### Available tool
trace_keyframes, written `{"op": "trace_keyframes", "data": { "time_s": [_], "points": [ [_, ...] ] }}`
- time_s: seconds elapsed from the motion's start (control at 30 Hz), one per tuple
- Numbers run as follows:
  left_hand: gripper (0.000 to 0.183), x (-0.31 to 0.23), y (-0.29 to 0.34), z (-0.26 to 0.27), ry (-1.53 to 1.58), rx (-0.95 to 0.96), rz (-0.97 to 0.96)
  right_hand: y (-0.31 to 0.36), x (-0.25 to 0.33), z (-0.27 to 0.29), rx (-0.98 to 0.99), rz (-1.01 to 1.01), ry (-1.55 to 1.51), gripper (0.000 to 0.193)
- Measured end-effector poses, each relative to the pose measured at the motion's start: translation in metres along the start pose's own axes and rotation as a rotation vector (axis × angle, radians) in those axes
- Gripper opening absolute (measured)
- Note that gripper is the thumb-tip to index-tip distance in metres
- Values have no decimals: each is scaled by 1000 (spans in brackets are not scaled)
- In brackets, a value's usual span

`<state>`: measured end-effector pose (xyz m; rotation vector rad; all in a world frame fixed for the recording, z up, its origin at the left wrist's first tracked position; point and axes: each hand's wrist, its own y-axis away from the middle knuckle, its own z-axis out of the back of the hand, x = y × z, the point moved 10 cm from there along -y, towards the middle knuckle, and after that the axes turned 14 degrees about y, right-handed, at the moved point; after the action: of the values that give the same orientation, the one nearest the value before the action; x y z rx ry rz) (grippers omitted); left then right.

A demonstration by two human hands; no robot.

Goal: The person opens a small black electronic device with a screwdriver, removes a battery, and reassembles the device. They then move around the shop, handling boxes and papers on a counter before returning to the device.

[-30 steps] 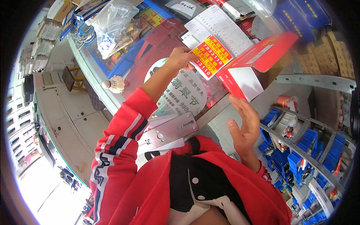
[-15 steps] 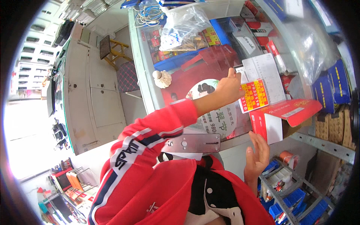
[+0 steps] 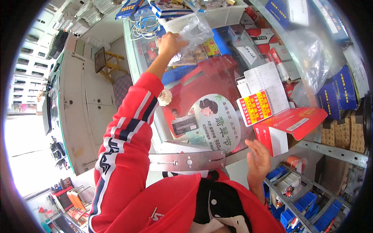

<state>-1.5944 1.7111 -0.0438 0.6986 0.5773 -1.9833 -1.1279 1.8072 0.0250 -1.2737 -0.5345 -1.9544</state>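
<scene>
Pinching the near left end of a clear bag [image 3: 197, 30], our left hand [image 3: 171, 43] has its grip closed, though the thumb's exact hold is hard to make out. The bag lies up and to the right of that hand, its crumpled length running away from the fingers, above a blue tray [image 3: 176, 76] of small packets at the far left of the counter [image 3: 133, 61]. Our left hand is much the nearer one; our right hand [image 3: 258, 160] is well apart, held up beyond the near edge with fingers loosely spread and nothing in them, just beside a red box [image 3: 278, 123].

Around the bag, a white bin [image 3: 229, 16] stands close behind and would block a straight push away from us, while cables [image 3: 143, 29] lie to the left of the hand. Nearer us, a shuttlecock [image 3: 165, 98] sits just beside our left sleeve [image 3: 128, 120]. Toward the right we see a yellow-and-red card [image 3: 254, 109] over a white booklet [image 3: 268, 83], and a metal plate [image 3: 190, 161] lies before our chest.
</scene>
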Motion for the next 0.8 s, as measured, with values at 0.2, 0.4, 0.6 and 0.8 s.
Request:
{"op": "trace_keyframes", "data": {
  "time_s": [0.2,0.4,0.6,0.8],
  "points": [
    [38,-16,12,37,777,-153,-16,-2,-2,-9,24,-41,-85,28],
    [71,-24,15,44,345,-107,-34,-2,3,-18,57,6,-51,27],
    [97,4,-5,30,-31,90,131,2,-1,-9,38,-7,-22,28],
    [81,-8,16,44,7,-119,45,4,-15,-8,43,-42,-23,26]
  ]
}}
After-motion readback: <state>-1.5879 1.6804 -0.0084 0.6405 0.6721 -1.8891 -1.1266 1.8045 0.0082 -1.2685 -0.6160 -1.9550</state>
